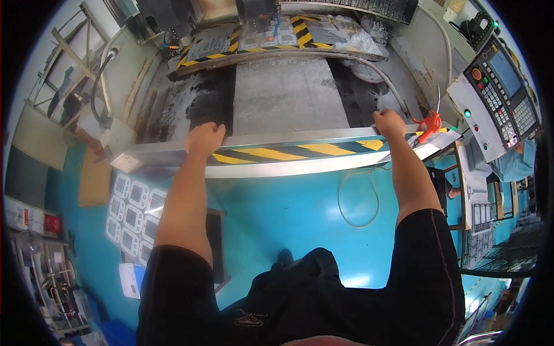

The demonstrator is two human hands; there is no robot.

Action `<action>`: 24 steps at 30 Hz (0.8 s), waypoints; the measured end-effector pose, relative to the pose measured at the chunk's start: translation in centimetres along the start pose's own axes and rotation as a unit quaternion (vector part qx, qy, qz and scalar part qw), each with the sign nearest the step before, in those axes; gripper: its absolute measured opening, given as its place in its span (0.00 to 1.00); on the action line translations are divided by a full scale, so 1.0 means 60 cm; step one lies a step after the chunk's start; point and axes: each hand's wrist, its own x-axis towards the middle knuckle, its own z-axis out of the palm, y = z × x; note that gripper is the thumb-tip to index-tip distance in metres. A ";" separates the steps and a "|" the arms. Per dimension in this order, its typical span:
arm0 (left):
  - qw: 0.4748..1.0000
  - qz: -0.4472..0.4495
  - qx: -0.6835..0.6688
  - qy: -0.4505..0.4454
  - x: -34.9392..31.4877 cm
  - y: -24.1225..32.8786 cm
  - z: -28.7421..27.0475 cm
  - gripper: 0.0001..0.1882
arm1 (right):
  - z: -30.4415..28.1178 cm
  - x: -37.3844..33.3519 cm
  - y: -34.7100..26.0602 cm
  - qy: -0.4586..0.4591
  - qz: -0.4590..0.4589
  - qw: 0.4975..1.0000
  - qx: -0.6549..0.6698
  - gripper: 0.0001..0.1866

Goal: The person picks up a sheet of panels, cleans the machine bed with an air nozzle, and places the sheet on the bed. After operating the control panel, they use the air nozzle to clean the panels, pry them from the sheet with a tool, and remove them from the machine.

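Both my hands rest on the metal front rail (pixel 294 138) of a large milling machine, with black and yellow striped tape along its face. Toward the rail's left part, my left hand (pixel 205 138) curls its fingers over the top edge. My right hand (pixel 390 124) grips the same edge farther right, its fingers bent and thumb side up. Just right of that hand, a red air blow gun (pixel 430 123) with a thin metal nozzle sits at the rail's end. Under the fingers, the rail's inner side is hidden.
Inside the machine, a worktable (pixel 271 57) with striped tape carries white-framed panels below the spindle. A control panel (pixel 496 86) stands at right, near another person's sleeve (pixel 515 164). A sheet of white panels (pixel 135 210) lies low at left. A thin hose (pixel 340 199) loops beneath the rail.
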 end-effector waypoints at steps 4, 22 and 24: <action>1.000 -0.001 0.001 -0.007 0.002 0.000 -0.002 0.25 | -0.001 0.000 -0.003 0.003 0.002 1.000 -0.002 0.25; 1.000 0.002 -0.001 -0.001 -0.003 0.003 -0.003 0.25 | -0.002 0.001 -0.001 -0.008 0.001 1.000 -0.008 0.26; 1.000 0.001 -0.002 0.000 -0.002 0.003 -0.003 0.25 | 0.000 0.003 -0.001 -0.007 0.002 1.000 -0.009 0.26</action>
